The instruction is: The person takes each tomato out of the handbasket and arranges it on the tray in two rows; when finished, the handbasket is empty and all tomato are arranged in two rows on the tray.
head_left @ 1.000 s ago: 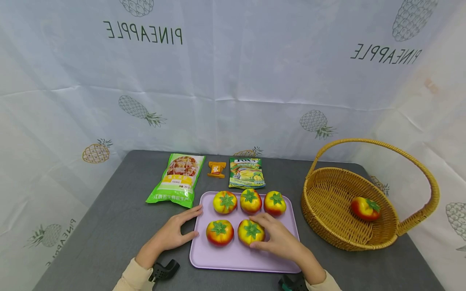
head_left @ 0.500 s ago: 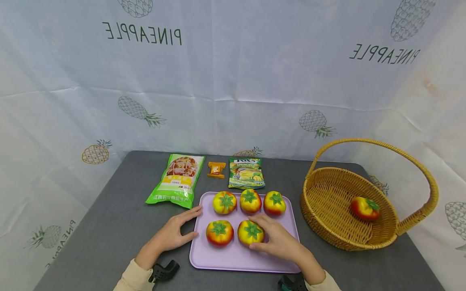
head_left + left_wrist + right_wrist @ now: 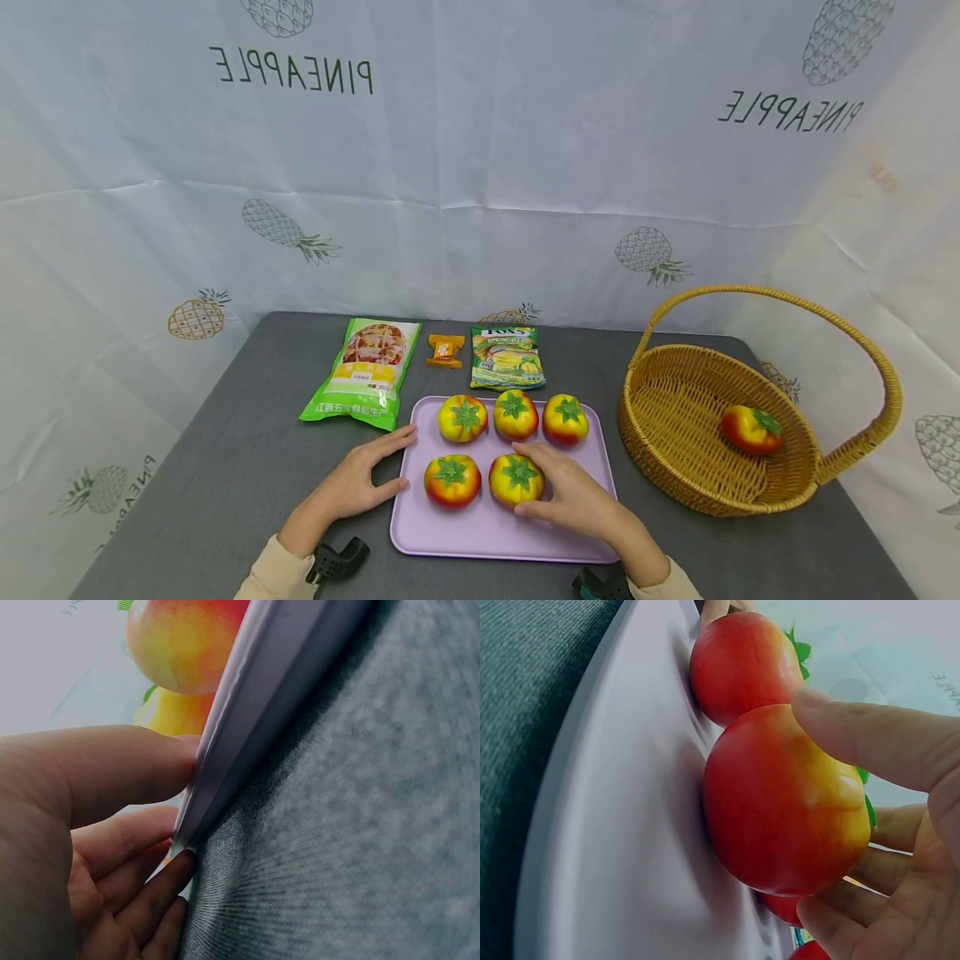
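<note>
My right hand (image 3: pixel 572 493) holds the front right persimmon (image 3: pixel 513 481), yellow and red with a green star-shaped calyx, which rests on the lilac tray (image 3: pixel 510 540). In the right wrist view its thumb (image 3: pixel 870 735) lies on the near side of the fruit and the fingers reach round the other side. Another persimmon (image 3: pixel 452 482) sits to the left, and a row of three persimmons (image 3: pixel 516 415) lines the back of the tray. Against the tray's left edge, my left hand (image 3: pixel 351 485) rests its thumb and fairly straight fingertips.
A wicker basket (image 3: pixel 652 454) with a tall handle stands at right, with one persimmon (image 3: pixel 752 431) inside. Behind the tray lie a green food bag (image 3: pixel 367 371), a small orange packet (image 3: pixel 446 351) and a green Fox's bag (image 3: pixel 508 358). A pineapple-print cloth (image 3: pixel 480 167) hangs behind.
</note>
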`<state>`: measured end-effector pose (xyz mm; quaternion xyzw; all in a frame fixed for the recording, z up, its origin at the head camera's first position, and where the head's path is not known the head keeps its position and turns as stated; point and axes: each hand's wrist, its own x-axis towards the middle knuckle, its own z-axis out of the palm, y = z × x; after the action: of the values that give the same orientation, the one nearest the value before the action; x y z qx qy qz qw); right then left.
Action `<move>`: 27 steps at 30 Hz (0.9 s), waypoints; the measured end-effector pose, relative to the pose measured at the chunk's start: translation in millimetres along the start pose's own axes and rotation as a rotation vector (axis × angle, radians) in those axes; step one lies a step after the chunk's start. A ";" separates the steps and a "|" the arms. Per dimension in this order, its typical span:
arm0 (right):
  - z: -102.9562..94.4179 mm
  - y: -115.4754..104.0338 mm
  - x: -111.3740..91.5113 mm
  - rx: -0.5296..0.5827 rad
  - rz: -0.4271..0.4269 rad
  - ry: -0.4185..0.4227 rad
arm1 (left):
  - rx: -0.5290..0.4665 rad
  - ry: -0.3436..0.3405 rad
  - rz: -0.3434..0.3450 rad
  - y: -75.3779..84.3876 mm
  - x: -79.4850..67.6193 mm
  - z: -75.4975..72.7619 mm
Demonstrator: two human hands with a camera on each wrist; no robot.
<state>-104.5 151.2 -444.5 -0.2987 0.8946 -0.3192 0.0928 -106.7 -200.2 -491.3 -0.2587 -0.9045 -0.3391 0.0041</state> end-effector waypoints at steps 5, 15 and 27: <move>-0.5 -0.7 -0.5 0.004 0.002 0.005 | -0.001 0.004 -0.001 -0.1 0.1 0.2; -2.4 -0.7 -0.1 0.014 -0.002 0.011 | -0.001 -0.006 -0.005 -0.3 0.3 -0.4; -9.5 -0.9 -2.2 -0.023 -0.026 0.048 | -0.010 0.001 -0.003 1.8 0.3 -1.1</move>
<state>-105.7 156.9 -436.6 -0.3037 0.8962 -0.3170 0.0638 -106.3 -199.6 -489.3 -0.2572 -0.9032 -0.3437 0.0028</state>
